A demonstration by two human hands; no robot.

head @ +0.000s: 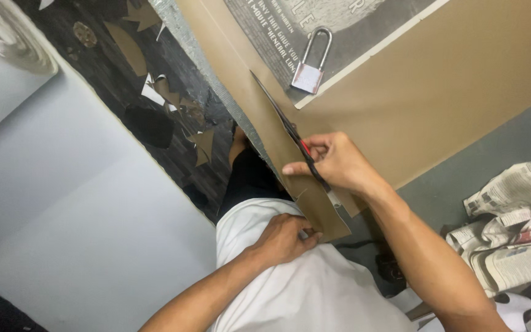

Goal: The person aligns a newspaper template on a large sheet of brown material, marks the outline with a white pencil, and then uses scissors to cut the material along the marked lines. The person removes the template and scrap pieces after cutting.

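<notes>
1. A large sheet of brown cardboard (437,92) lies across the upper right of the view, its lower edge running diagonally over a grey floor (499,154). A long narrow strip (290,166) of it is partly cut away along the sheet's left edge.
2. The scissors (299,147), dark-bladed with a red spot near the pivot, sit in the cut, the blades pointing up along the strip and standing slightly apart.
3. The right hand (339,163) is closed through the scissor handles, just right of the strip's lower part.
4. The left hand (284,237) pinches the strip's lower end, below the scissors and over the person's white shirt (290,289).
5. A silver padlock (310,71) with a long shackle rests on a grey printed sheet (364,24) near the cardboard's top edge.
6. Crumpled newspapers (517,227) lie at the right edge; brown offcuts (161,92) are scattered on the dark floor at upper left.
</notes>
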